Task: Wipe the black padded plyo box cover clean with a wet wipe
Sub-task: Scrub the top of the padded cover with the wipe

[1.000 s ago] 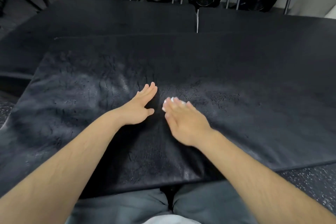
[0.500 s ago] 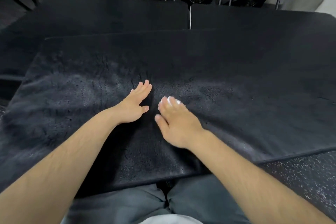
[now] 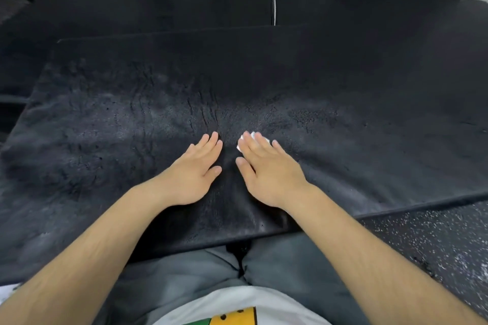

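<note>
The right hand (image 3: 266, 169) lies flat, palm down, on the black padded plyo box cover (image 3: 105, 140), fingers straight and slightly spread, thumb out to the side. It presses the wet wipe (image 3: 253, 136) against the cover. Only small white bits of the wipe show, one between the fingertips and one beside the index finger. The rest is hidden under the fingers, so its shape and which way it lies cannot be told.

The left hand (image 3: 194, 174) rests just beside the right, also palm down with fingers straight and close together. It holds nothing and its palm lies on the cover. The two thumbs point toward each other with a narrow strip of cover between them.

The cover lies spread out in front of the person with its long axis running left to right across the view. Its near edge slants, sitting higher in the picture on the right. Its surface is cracked and creased, with greyish patches around and to the left of the hands.

More black mats (image 3: 158, 5) lie behind it, and a speckled floor (image 3: 435, 240) shows at the lower right. Grey trousers (image 3: 184, 280) meet the cover's near edge.
</note>
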`<state>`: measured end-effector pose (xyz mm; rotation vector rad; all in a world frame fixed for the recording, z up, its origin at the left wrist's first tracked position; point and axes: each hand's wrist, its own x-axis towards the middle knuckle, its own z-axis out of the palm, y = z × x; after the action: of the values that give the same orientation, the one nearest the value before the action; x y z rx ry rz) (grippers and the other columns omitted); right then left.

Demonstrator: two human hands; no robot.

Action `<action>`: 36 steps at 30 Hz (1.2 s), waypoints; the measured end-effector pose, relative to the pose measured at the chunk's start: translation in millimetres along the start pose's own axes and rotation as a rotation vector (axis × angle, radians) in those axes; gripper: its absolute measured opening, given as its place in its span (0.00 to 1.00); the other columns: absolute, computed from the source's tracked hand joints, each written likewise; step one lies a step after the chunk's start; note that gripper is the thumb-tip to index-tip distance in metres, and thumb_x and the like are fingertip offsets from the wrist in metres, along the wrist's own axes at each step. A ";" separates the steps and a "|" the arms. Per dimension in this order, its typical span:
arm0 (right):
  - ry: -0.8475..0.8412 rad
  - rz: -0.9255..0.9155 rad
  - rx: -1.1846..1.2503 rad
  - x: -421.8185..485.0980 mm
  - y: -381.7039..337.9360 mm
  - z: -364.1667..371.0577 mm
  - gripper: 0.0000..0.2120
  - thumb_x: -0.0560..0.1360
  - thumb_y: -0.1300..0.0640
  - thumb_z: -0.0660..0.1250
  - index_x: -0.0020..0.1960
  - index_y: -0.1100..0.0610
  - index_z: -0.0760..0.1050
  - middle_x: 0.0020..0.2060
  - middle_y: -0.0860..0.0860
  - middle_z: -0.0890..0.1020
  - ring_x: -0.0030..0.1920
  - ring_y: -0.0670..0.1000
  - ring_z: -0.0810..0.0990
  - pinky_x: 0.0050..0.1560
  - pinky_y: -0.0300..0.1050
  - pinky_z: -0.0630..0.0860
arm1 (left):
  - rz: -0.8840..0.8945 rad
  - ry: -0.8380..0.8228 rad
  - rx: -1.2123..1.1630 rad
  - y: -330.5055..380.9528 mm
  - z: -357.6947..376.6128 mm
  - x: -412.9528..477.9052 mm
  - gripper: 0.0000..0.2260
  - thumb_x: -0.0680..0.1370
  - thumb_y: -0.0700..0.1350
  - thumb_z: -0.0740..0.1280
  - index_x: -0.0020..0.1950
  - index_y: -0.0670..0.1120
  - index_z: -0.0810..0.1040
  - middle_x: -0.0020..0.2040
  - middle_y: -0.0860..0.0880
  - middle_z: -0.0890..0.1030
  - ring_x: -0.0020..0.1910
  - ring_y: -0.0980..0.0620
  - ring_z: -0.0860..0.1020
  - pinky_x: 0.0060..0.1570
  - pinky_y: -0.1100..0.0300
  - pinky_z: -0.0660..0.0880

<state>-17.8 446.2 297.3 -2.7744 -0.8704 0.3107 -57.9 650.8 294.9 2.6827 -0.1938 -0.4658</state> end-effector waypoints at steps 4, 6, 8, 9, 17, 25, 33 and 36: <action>-0.051 -0.150 0.010 -17.7 -32.2 18.4 0.38 0.78 0.40 0.32 0.82 0.57 0.50 0.82 0.51 0.49 0.81 0.50 0.42 0.80 0.48 0.40 | 0.008 0.020 0.000 -3.1 6.2 -1.2 0.27 0.86 0.50 0.52 0.81 0.47 0.42 0.80 0.54 0.37 0.77 0.58 0.34 0.72 0.63 0.33; -0.052 -0.153 -0.002 -23.5 -23.2 16.1 0.36 0.78 0.41 0.33 0.82 0.54 0.52 0.82 0.48 0.51 0.81 0.48 0.44 0.79 0.48 0.40 | 0.012 0.019 0.016 -4.1 7.6 -0.8 0.28 0.86 0.49 0.52 0.81 0.46 0.42 0.80 0.54 0.36 0.77 0.59 0.33 0.72 0.63 0.33; -0.001 -0.078 -0.025 -10.9 -6.1 10.7 0.29 0.83 0.45 0.39 0.81 0.53 0.54 0.81 0.47 0.53 0.80 0.48 0.46 0.79 0.50 0.43 | 0.005 0.010 0.029 -3.7 7.2 0.7 0.27 0.86 0.49 0.52 0.81 0.46 0.42 0.80 0.53 0.36 0.76 0.59 0.33 0.73 0.63 0.33; 0.022 -0.046 -0.030 -5.2 -5.6 8.3 0.27 0.84 0.46 0.41 0.80 0.54 0.56 0.81 0.49 0.55 0.80 0.49 0.48 0.80 0.51 0.45 | 0.000 0.004 0.028 -3.5 6.3 1.2 0.27 0.86 0.48 0.52 0.81 0.46 0.42 0.80 0.53 0.36 0.76 0.59 0.33 0.73 0.63 0.33; 0.048 -0.068 0.000 -38.6 -6.4 14.2 0.29 0.83 0.44 0.40 0.80 0.54 0.58 0.80 0.49 0.58 0.80 0.49 0.51 0.79 0.49 0.45 | 0.008 0.007 0.040 -3.2 7.6 0.1 0.28 0.86 0.48 0.53 0.81 0.46 0.41 0.79 0.54 0.35 0.77 0.58 0.33 0.74 0.62 0.33; 0.002 -0.173 0.000 -78.5 -10.6 18.8 0.30 0.83 0.43 0.41 0.79 0.54 0.62 0.79 0.48 0.62 0.80 0.49 0.55 0.79 0.47 0.46 | -0.002 0.018 0.073 2.7 5.6 -1.5 0.28 0.86 0.47 0.52 0.82 0.45 0.42 0.81 0.52 0.37 0.78 0.55 0.35 0.73 0.61 0.34; 0.047 -0.232 0.042 -87.2 -47.6 36.9 0.31 0.82 0.43 0.44 0.78 0.58 0.64 0.78 0.53 0.64 0.80 0.53 0.56 0.80 0.50 0.49 | -0.007 0.033 0.112 5.7 5.5 -2.0 0.28 0.86 0.46 0.53 0.82 0.43 0.43 0.82 0.49 0.39 0.80 0.52 0.37 0.77 0.54 0.38; -0.001 -0.207 -0.020 -100.6 -19.3 25.7 0.31 0.82 0.42 0.39 0.81 0.53 0.58 0.80 0.47 0.58 0.81 0.48 0.50 0.79 0.45 0.42 | -0.006 0.029 0.101 5.4 4.7 -3.5 0.27 0.86 0.46 0.52 0.82 0.44 0.43 0.81 0.50 0.38 0.80 0.52 0.37 0.76 0.55 0.37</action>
<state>-115.7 406.9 291.4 -2.6711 -1.1550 0.2683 -63.2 644.9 294.1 2.7872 -0.2063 -0.4298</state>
